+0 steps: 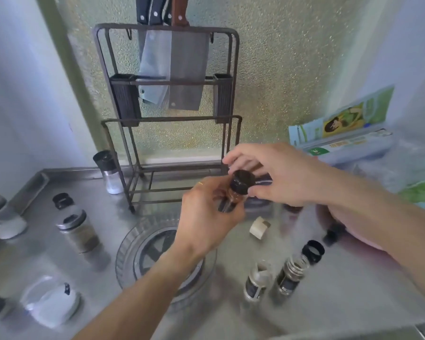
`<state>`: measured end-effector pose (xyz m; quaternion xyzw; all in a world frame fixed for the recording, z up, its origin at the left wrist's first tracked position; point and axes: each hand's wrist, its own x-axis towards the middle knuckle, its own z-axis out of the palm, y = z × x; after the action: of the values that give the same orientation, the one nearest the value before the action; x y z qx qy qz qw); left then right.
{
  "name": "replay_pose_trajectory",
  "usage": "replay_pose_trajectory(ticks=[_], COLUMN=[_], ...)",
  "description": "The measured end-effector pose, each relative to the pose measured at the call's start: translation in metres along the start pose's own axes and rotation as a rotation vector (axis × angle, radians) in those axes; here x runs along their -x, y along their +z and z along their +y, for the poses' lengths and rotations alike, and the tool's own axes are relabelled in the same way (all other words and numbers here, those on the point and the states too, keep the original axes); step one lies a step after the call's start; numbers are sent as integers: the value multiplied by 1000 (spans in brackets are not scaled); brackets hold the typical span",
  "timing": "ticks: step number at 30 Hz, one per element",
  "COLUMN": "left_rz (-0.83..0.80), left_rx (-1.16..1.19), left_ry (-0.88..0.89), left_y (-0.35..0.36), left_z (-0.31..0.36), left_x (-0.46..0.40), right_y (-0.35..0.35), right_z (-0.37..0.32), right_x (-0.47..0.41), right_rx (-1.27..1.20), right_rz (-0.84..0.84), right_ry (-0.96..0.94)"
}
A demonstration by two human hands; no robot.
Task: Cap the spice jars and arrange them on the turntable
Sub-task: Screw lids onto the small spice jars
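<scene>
My left hand (206,217) grips a small glass spice jar (232,200) with brown contents, held above the counter. My right hand (272,173) has its fingers around the black cap (242,182) sitting on that jar's mouth. Below them lies the clear round turntable (130,244), with nothing standing on it. Two uncapped jars (255,280) (291,273) stand at the front right beside a loose black cap (313,251). On the left an uncapped jar (77,231) stands near another loose black cap (63,200).
A knife rack (167,114) holding cleavers stands at the back, with a capped shaker (108,171) of white powder beside it. White-filled containers (50,305) (3,217) sit at the left. A roll of tape (259,227) and boxes of wrap (341,133) lie to the right.
</scene>
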<state>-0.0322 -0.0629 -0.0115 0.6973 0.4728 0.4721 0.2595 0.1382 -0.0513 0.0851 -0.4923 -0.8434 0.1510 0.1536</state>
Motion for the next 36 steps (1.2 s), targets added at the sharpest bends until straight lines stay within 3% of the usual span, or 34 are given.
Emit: replay_pose_trajectory(ticks=[7, 15, 20, 23, 33, 36], left_rz=[86, 82, 49, 47, 66, 83], left_rx=[106, 216, 329, 361, 389, 375], left_ry=[9, -79, -96, -102, -129, -123], left_y=[-24, -55, -74, -78, -86, -88], left_z=[1, 25, 39, 42, 39, 34], left_x=[71, 133, 144, 147, 146, 145], right_y=[22, 22, 9, 11, 16, 16], right_z=[-49, -103, -133, -140, -150, -154], right_x=[41, 78, 85, 82, 69, 71], right_rx=[106, 187, 163, 228, 323, 275], right_rz=[8, -105, -164, -150, -91, -146], right_ry=[-5, -26, -99, -45, -30, -54])
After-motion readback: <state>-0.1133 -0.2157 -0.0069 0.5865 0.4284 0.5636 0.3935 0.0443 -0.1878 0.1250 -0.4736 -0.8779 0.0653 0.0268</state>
